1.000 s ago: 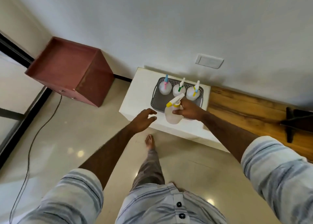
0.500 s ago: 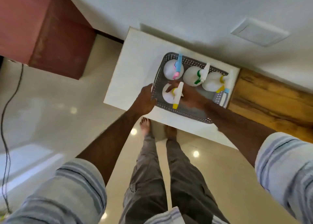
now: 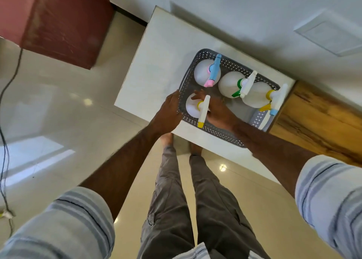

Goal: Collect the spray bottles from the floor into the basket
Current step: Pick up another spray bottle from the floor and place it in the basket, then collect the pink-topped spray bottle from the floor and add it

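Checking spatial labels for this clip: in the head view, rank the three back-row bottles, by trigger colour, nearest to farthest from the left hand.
From the left hand:
1. Blue-and-pink bottle, basket's back left.
2. Green-trigger bottle, back middle.
3. Yellow-and-blue bottle, back right.

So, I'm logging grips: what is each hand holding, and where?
Right hand holds the yellow-nozzled spray bottle by its neck, inside the basket. Left hand grips the basket's left rim.

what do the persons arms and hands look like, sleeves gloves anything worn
Both arms wear short sleeves in pale blue-grey and white stripes with thin dark lines, ending near the elbow. Forearms are bare. The left hand and right hand are bare too: no gloves, watch or rings visible.
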{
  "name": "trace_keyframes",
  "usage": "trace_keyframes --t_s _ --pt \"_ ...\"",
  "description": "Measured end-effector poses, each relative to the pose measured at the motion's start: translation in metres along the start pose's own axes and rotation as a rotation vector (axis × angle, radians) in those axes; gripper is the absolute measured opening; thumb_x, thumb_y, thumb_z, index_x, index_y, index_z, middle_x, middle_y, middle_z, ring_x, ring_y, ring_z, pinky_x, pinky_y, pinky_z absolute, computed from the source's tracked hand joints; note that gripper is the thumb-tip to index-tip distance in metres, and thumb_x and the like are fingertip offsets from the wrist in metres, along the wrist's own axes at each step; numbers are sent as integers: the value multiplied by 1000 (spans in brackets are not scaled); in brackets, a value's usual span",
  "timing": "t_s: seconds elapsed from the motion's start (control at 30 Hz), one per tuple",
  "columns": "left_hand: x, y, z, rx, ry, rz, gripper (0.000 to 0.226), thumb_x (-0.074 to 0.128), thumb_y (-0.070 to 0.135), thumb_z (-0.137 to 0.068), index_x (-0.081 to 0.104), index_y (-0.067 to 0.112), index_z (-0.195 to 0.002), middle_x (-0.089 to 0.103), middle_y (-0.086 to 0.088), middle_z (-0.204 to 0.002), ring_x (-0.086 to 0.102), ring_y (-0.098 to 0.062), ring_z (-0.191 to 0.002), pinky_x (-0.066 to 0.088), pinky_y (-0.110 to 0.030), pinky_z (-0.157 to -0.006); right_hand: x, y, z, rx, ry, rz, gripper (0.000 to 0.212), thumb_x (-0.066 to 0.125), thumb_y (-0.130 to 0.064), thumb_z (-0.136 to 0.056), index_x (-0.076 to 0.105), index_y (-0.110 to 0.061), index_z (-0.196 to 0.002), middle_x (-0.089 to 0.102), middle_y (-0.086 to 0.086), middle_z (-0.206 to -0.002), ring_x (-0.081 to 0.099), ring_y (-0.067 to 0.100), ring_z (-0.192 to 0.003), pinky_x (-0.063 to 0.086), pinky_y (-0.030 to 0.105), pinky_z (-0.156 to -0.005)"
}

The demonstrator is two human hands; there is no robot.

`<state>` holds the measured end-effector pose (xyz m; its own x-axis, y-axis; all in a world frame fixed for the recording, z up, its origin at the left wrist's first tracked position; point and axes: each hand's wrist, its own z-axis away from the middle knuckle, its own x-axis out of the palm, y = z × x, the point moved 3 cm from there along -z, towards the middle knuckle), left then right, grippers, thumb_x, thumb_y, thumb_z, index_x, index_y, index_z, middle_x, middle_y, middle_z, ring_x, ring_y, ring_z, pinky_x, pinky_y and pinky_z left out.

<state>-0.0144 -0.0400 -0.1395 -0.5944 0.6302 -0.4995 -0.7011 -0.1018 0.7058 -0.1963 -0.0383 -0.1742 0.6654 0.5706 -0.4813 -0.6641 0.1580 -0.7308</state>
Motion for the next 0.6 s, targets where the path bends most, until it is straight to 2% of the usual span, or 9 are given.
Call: trace_keyframes --t_s 0.1,0.2,0.27,0.3,0.33,0.4,0.47,0.6 --pt "2 -1 9 24 -22 -45 56 56 11 -98 34 -4 -147 38 -21 -154 35 -33 -143 23 -22 -115 -3 -4 14 10 54 -96 62 57 14 -84 41 0 -142 44 17 -149 39 26 -141 30 35 -119" --pt "-2 14 36 -36 -52 -94 66 55 9 -97 22 0 -153 27 -18 -161 27 -32 -148 24 -36 -122 -8 -17 46 159 78 -134 76 57 18 -77 33 -1 -147 38 17 -152 33 28 -144 25 31 -119" --pt "-10 26 57 -99 -50 -182 72 54 14 -96 15 3 -156 19 -16 -164 21 -30 -152 23 -42 -124 -12 -38 73 232 104 -167 80 56 18 -76 29 -3 -149 33 16 -154 30 27 -145 21 20 -116" --pt "-13 33 71 -118 -41 -247 74 54 18 -97 13 5 -157 17 -16 -165 18 -30 -153 22 -44 -124 -14 -51 90 247 98 -142 82 57 16 -77 25 -4 -150 29 15 -157 26 27 -147 18 19 -116" --pt "-16 40 88 -138 -36 -334 75 52 24 -98 11 6 -157 14 -16 -166 16 -30 -153 21 -47 -123 -16 -63 106 238 95 -95 83 57 12 -79 22 -5 -152 24 14 -160 20 27 -149 15 24 -119" --pt "-22 55 118 -168 12 -508 74 44 37 -101 8 8 -158 10 -14 -167 13 -29 -154 19 -51 -123 -22 -88 131 162 125 63 86 60 2 -80 17 -6 -154 16 14 -164 12 27 -152 11 42 -125" --pt "-32 66 151 -189 106 -626 73 34 47 -102 6 9 -158 7 -13 -167 9 -30 -155 17 -55 -123 -31 -121 151 5 177 294 87 62 -14 -81 16 -4 -154 16 17 -164 10 30 -153 10 52 -123" --pt "-40 64 213 -229 218 -693 77 22 58 -100 5 10 -158 4 -14 -167 6 -33 -155 16 -59 -122 -27 -184 163 -266 126 683 87 54 -46 -91 14 -3 -155 12 18 -164 9 32 -153 12 54 -123"
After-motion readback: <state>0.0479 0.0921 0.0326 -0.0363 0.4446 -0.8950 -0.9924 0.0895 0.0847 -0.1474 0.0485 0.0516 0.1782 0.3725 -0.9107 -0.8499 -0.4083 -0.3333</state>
